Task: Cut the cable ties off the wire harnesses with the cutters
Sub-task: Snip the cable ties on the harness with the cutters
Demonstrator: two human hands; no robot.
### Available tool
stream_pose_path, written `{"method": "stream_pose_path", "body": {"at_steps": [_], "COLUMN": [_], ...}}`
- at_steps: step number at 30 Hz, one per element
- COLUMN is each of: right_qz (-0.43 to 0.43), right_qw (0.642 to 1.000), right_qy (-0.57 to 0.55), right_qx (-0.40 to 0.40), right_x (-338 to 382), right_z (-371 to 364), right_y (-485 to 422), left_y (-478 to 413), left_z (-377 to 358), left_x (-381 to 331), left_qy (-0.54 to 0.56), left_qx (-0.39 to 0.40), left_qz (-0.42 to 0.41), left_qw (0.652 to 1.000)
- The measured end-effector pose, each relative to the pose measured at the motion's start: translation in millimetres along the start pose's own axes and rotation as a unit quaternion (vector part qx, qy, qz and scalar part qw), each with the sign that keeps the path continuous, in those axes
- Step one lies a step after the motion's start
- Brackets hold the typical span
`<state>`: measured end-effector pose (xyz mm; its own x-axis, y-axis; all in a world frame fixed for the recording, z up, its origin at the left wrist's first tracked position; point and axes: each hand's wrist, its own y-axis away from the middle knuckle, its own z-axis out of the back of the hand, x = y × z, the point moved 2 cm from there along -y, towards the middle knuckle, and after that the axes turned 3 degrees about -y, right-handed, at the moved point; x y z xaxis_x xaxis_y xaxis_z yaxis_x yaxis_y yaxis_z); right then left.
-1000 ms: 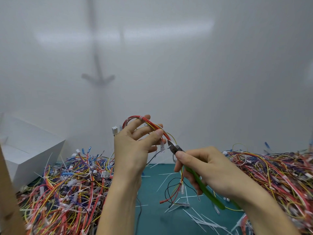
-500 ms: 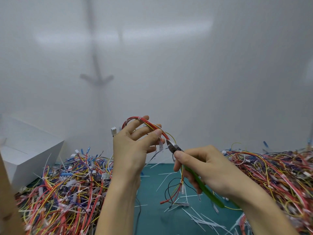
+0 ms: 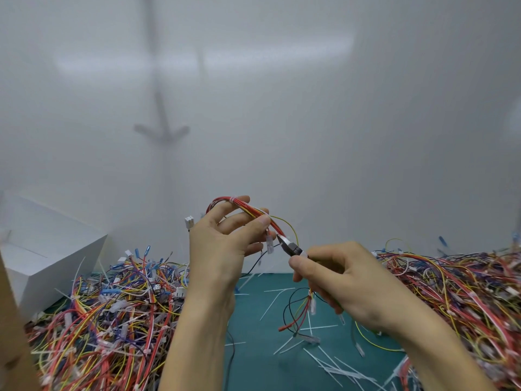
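Head view, close in.
Looking forward and down across the worktop (image 3: 253, 371), facing a white wall (image 3: 338, 136).

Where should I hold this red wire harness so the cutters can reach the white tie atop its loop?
Probably pinch the bundled stretch of the wire harness just beside the white tie, left hand from below: the loop arches upward, leaving the tie's top exposed for the cutters.
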<state>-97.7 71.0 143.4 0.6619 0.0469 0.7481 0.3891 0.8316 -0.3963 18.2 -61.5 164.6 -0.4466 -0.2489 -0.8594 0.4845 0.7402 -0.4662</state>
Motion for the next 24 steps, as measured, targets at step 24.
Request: {"method": "stream_pose_path", "body": {"at_steps": [24], "right_qz": [0.028], "right_qw": [0.971], "right_qy": [0.216], "right_qx": [-0.102], "right_x": [1.0], "right_z": [-1.3], "right_y": [1.5], "left_y": [-0.5], "left_z": [0.7], "left_x": [-0.3], "left_qy": [-0.008], "left_qx": [-0.056], "left_qz": [0.002], "left_qw": [0.998]}}
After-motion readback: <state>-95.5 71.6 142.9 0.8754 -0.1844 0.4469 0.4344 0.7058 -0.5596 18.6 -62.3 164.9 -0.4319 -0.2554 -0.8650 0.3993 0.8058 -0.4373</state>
